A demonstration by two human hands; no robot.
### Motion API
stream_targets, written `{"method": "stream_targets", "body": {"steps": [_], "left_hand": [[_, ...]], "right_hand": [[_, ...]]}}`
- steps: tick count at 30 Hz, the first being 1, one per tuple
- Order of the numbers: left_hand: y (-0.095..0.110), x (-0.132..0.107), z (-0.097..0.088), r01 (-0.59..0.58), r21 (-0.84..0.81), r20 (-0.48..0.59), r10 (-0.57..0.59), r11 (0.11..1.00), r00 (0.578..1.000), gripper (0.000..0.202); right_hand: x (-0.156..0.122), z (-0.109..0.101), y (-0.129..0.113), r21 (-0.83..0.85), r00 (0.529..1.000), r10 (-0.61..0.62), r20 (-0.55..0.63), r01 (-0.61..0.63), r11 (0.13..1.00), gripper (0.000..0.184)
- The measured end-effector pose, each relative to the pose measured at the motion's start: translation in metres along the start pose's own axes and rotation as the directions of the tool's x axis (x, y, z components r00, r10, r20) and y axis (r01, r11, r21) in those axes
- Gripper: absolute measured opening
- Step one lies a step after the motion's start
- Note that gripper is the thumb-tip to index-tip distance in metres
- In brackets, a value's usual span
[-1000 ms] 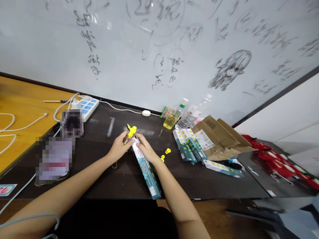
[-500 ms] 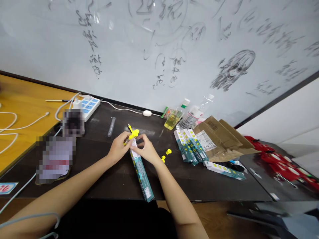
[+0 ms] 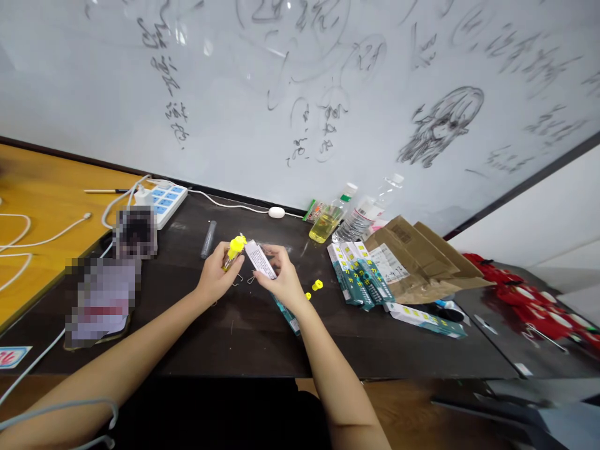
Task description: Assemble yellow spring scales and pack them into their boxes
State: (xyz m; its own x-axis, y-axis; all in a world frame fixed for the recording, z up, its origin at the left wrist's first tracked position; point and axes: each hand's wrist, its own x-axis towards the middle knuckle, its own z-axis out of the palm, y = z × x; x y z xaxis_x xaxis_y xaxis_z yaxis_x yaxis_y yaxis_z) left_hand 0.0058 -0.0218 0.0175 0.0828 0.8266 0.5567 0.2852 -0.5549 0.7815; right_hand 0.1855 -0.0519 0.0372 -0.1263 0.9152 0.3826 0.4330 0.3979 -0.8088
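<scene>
My left hand (image 3: 216, 276) is closed around small yellow plastic parts (image 3: 237, 244), which stick up above the thumb and fingers. In my right hand (image 3: 284, 281) is a long, narrow cardboard box (image 3: 259, 259). Its white printed side faces up near the fingertips, and its green far end (image 3: 287, 314) shows below the wrist side. The hand hides the middle of the box. Thin bent metal wires (image 3: 251, 277) show between the hands; whether they lie on the table or hang, I cannot tell. Two loose yellow pieces (image 3: 317, 285) lie right of my right hand.
Several similar boxes (image 3: 359, 275) lie at the right beside a brown paper package (image 3: 412, 262). Two bottles (image 3: 328, 220) lean at the whiteboard. A clear tube (image 3: 209, 239) lies left of the hands. A power strip (image 3: 169, 203) and a blurred-out item (image 3: 103, 300) are further left.
My left hand has moved slightly left with the yellow parts, away from the box end. My right hand has raised and turned the box, so its white printed side shows. Metal wires have come into view.
</scene>
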Motion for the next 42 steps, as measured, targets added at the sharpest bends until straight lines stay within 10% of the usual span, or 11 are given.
{"method": "stream_targets", "body": {"steps": [13,20,28,33,37,42], "left_hand": [[0.009,0.017,-0.023,-0.024,0.037,-0.055,0.026,0.999,0.998,0.019],[0.031,0.023,-0.073,-0.3,0.429,0.382,0.129,0.852,0.915,0.021],[0.084,0.048,-0.11,-0.528,0.444,0.675,0.117,0.724,0.728,0.029],[0.11,0.07,-0.099,-0.381,0.423,0.694,-0.024,0.822,0.72,0.025],[0.136,0.077,-0.077,-0.181,0.52,0.745,-0.339,0.835,0.574,0.021],[0.145,0.081,-0.049,-0.185,0.62,0.722,-0.461,0.763,0.516,0.022]], "right_hand": [[-0.007,0.0,0.001,-0.11,0.991,-0.134,-0.015,0.132,0.985,0.057],[-0.01,0.001,-0.001,-0.119,0.941,-0.332,-0.059,0.324,0.939,0.054],[-0.011,-0.008,-0.015,0.138,0.971,-0.193,0.142,0.174,0.975,0.051],[-0.009,-0.008,-0.014,0.372,0.939,-0.146,0.311,0.021,0.928,0.048],[-0.009,-0.002,-0.012,0.502,0.915,-0.08,0.396,-0.143,0.853,0.051],[-0.008,0.005,-0.008,0.585,0.881,-0.08,0.466,-0.238,0.775,0.048]]}}
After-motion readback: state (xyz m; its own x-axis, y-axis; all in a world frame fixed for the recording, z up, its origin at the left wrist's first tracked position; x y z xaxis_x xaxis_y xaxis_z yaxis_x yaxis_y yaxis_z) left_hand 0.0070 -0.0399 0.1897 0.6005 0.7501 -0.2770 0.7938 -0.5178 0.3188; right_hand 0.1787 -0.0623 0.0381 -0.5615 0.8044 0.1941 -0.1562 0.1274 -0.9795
